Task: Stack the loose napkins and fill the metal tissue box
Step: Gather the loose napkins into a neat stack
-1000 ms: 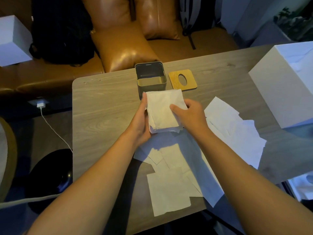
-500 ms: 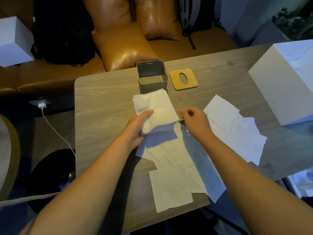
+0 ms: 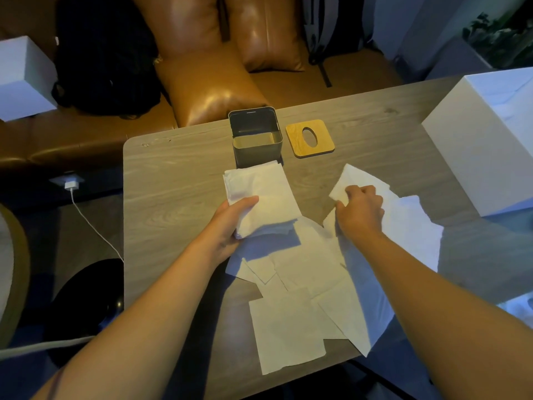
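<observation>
The metal tissue box (image 3: 256,138) stands open at the far table edge, its wooden lid (image 3: 310,138) beside it. The left hand (image 3: 230,223) grips the gathered stack (image 3: 264,200) just in front of the box. The right hand (image 3: 360,213) pinches a loose napkin (image 3: 353,180). Gathering is in progress; next this napkin should go squarely on the stack.
</observation>
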